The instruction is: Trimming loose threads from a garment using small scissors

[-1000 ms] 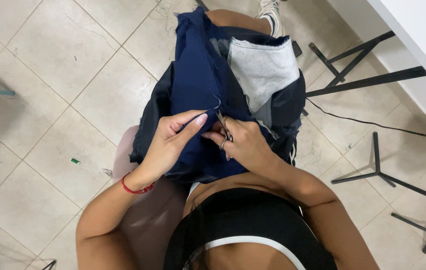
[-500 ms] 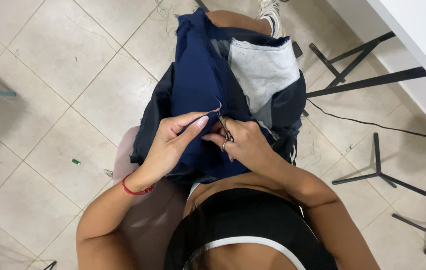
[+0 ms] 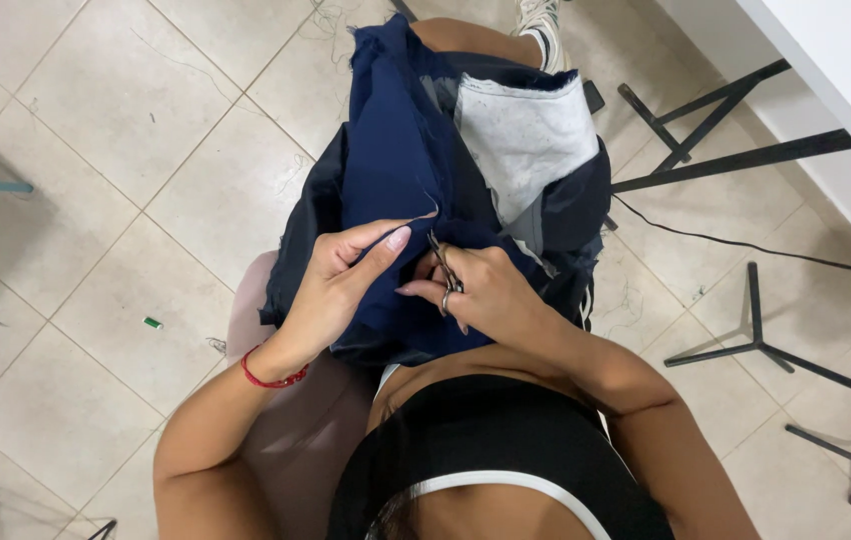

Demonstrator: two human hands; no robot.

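Left hand (image 3: 336, 285): grip pinching navy fabric (image 3: 396, 170) edge taut | right hand (image 3: 486, 295): grip grasping small snips (image 3: 443, 272) at seam | progress: trimming underway, finished extent indeterminable.

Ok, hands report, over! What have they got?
Left hand pinching navy fabric. Right hand gripping small scissors, tips at the fabric. Grey lining lies beside; nothing in the way.
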